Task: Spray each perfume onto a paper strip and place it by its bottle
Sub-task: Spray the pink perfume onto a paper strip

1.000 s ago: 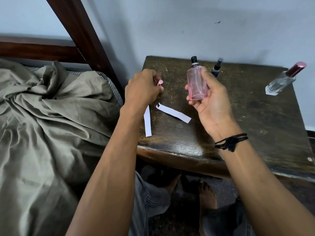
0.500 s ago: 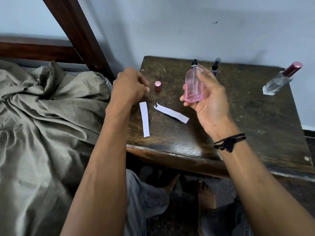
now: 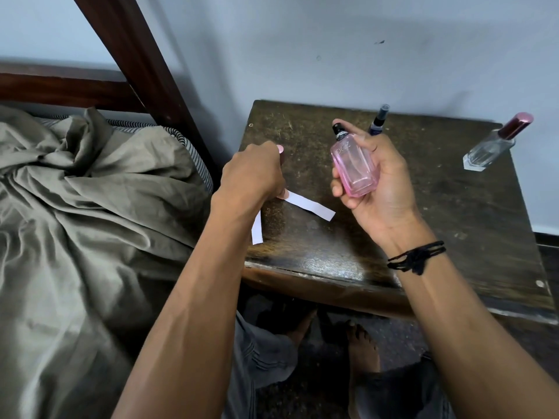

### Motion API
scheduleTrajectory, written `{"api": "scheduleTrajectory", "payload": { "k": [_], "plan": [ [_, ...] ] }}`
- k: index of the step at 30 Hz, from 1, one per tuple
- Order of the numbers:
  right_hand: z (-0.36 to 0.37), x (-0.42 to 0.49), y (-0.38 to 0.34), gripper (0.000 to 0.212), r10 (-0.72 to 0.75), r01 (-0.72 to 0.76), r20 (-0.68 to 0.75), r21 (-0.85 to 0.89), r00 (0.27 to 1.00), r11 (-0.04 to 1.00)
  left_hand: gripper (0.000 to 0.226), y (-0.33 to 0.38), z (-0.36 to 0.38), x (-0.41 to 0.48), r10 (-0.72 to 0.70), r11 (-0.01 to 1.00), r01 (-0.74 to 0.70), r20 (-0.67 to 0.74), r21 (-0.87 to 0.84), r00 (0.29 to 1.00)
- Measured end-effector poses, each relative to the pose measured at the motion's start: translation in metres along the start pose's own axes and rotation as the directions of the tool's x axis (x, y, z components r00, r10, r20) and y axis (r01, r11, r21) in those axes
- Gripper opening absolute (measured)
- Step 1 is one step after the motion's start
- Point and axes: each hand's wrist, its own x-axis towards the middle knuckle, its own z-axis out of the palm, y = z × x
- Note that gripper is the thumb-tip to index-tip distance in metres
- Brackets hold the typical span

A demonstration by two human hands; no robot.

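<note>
My right hand grips an uncapped pink perfume bottle upright above the dark wooden table, its black nozzle on top. My left hand is curled over the near end of a white paper strip lying on the table, and a fingertip pinches that end. The bottle's pink cap stands on the table just behind my left hand. A second paper strip lies near the table's left edge, partly hidden by my left forearm.
A slim dark blue spray bottle stands behind my right hand. A clear bottle with a maroon cap stands at the table's far right. A bed with olive sheets and a dark wooden frame lies left of the table.
My left hand set the pink cap down on the table, then dropped onto the end of the angled paper strip. My right hand has kept hold of the pink bottle.
</note>
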Motion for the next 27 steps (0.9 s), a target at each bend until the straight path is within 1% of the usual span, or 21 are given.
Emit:
{"api": "scheduleTrajectory", "payload": {
  "k": [5, 10, 12, 15, 17, 19, 21, 23, 25, 27],
  "plan": [
    [-0.002, 0.000, 0.001, 0.035, 0.019, -0.019, -0.005, 0.022, 1.000, 1.000, 0.056, 0.000, -0.004, 0.000, -0.018, 0.999, 0.019, 0.042, -0.030, 0.999],
    [-0.008, -0.001, 0.001, 0.041, 0.042, -0.043, 0.007, 0.012, 0.999, 0.999, 0.031, 0.001, -0.008, -0.001, -0.033, 0.998, 0.034, 0.020, -0.054, 0.999],
    [-0.012, -0.003, 0.002, 0.045, 0.057, -0.058, 0.010, 0.015, 0.998, 0.998, 0.026, 0.002, -0.008, -0.002, -0.032, 0.998, 0.033, 0.012, -0.057, 0.999],
    [-0.018, -0.005, 0.004, 0.043, 0.063, -0.063, 0.021, 0.035, 0.998, 0.997, 0.017, 0.003, -0.009, -0.004, -0.018, 0.997, 0.018, -0.002, -0.077, 1.000],
    [-0.022, -0.006, 0.004, 0.042, 0.061, -0.062, 0.027, 0.034, 0.998, 0.998, 0.013, 0.003, -0.010, -0.004, 0.009, 0.995, -0.007, 0.018, -0.096, 1.000],
    [-0.025, -0.008, 0.002, 0.045, 0.062, -0.063, 0.049, 0.006, 0.997, 0.998, 0.010, 0.002, -0.011, 0.000, 0.040, 0.984, -0.026, 0.077, -0.174, 0.996],
    [-0.027, -0.011, 0.001, 0.045, 0.065, -0.065, 0.075, -0.010, 0.995, 0.998, 0.013, 0.002, -0.013, 0.002, 0.068, 0.947, -0.014, 0.158, -0.322, 0.985],
    [-0.029, -0.013, 0.000, 0.044, 0.069, -0.070, 0.091, 0.005, 0.993, 0.998, 0.016, 0.002, -0.015, 0.003, 0.100, 0.908, -0.017, 0.177, -0.419, 0.979],
    [-0.029, -0.016, -0.001, 0.043, 0.079, -0.083, 0.101, 0.034, 0.992, 0.996, 0.018, 0.003, -0.016, 0.004, 0.130, 0.890, -0.035, 0.180, -0.455, 0.975],
    [-0.030, -0.019, -0.001, 0.042, 0.097, -0.103, 0.106, 0.060, 0.990, 0.993, 0.019, 0.004, -0.015, 0.005, 0.159, 0.892, -0.062, 0.181, -0.449, 0.971]
  ]
}}
